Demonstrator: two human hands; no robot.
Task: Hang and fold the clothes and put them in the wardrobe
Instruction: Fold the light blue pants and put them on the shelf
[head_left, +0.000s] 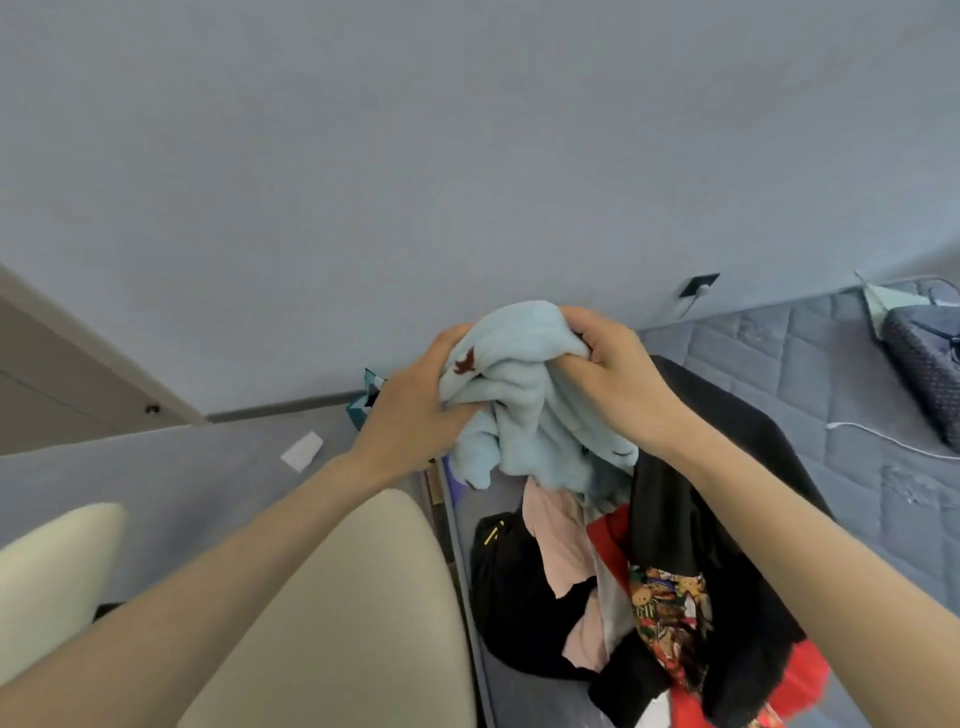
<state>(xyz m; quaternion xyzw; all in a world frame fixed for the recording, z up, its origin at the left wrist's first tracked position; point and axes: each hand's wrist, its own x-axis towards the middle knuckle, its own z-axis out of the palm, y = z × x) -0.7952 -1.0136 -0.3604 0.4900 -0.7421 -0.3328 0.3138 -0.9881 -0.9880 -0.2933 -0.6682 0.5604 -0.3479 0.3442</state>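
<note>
Both hands are holding a light blue garment (524, 395) bunched up in the air, above the near edge of the mattress (810, 364). The left hand (415, 405) is closing its fingers on the left side of the cloth, and the right hand (613, 374) is gripping the top right fold. Under it, a pile of clothes (639, 587) in black, pink and red is lying at the mattress edge.

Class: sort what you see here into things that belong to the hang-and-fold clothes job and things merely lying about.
Part of the job:
light blue garment, gripped by left hand and right hand
pile of clothes on the mattress

Lying about:
white paper on the floor
white cable
wall socket
</note>
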